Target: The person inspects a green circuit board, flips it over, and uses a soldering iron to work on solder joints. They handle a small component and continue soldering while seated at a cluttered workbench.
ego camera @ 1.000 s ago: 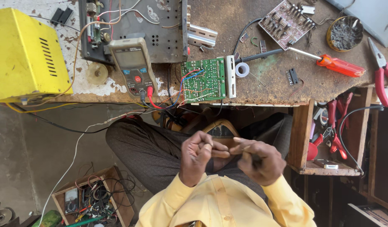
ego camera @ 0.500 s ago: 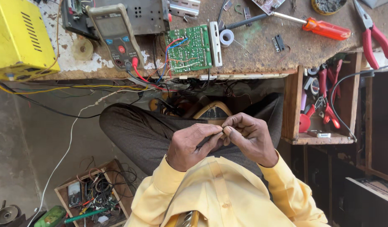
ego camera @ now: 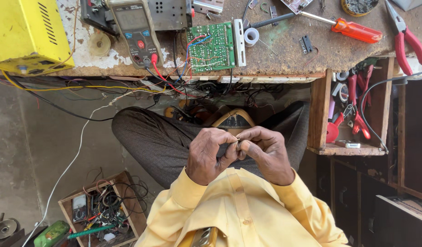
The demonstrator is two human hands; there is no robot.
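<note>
My left hand [ego camera: 210, 155] and my right hand [ego camera: 265, 153] meet over my lap, below the bench edge. Their fingertips pinch a small part [ego camera: 237, 141] between them; it is too tiny and too hidden to tell what it is. Both hands rest close to my yellow shirt [ego camera: 238, 210] and above my grey trousers [ego camera: 151, 137]. On the workbench [ego camera: 284, 59] in front of me lie a green circuit board [ego camera: 211, 45] with coloured wires and a grey multimeter [ego camera: 137, 32] with red and black leads.
A yellow metal box [ego camera: 30, 36] stands at the bench's left. An orange-handled screwdriver [ego camera: 355, 29], red pliers [ego camera: 407, 39] and a white roll [ego camera: 251, 36] lie to the right. An open wooden drawer [ego camera: 320, 110] holds red-handled tools. A wooden box [ego camera: 101, 206] of wires sits on the floor.
My hands have closed together, fingertips now touching around the small part. The view has tilted down, so the bench sits higher in the frame.
</note>
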